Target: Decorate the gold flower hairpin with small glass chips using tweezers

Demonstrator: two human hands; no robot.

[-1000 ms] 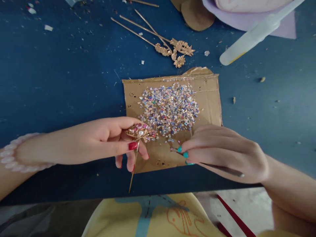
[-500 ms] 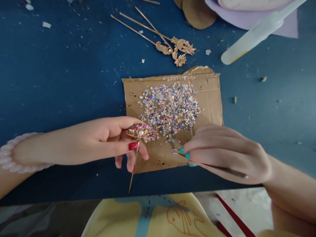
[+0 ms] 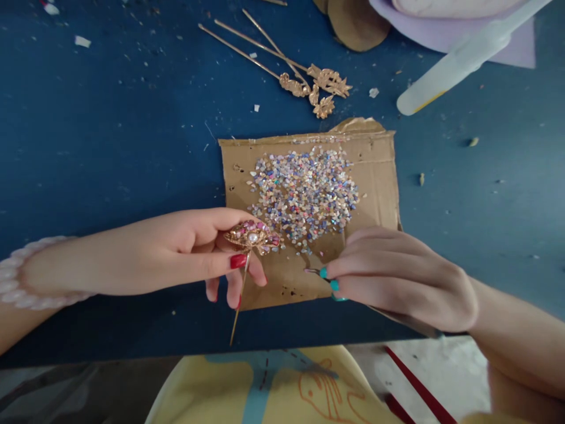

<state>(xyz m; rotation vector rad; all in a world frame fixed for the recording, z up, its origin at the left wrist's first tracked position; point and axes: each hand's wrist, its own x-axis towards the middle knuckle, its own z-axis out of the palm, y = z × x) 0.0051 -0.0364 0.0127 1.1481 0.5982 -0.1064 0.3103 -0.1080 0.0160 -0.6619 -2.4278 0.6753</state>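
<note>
On blue table (image 3: 110,147), near front edge: left hand (image 3: 185,253) reaches in from the left, thumb and forefinger pinched on the head of a gold hairpin (image 3: 251,237), other fingers curled beneath. Pin shaft slants down past the table edge; head set with pink stones and a pearl. Right hand (image 3: 397,277) knuckles up, fingers closed round tweezers (image 3: 315,272), tips pointing left over cardboard sheet (image 3: 379,176), near the hairpin head, not touching. Stone chips (image 3: 304,191) spread on the cardboard beyond both hands. Bare gold pins (image 3: 309,88) lie farther back.
</note>
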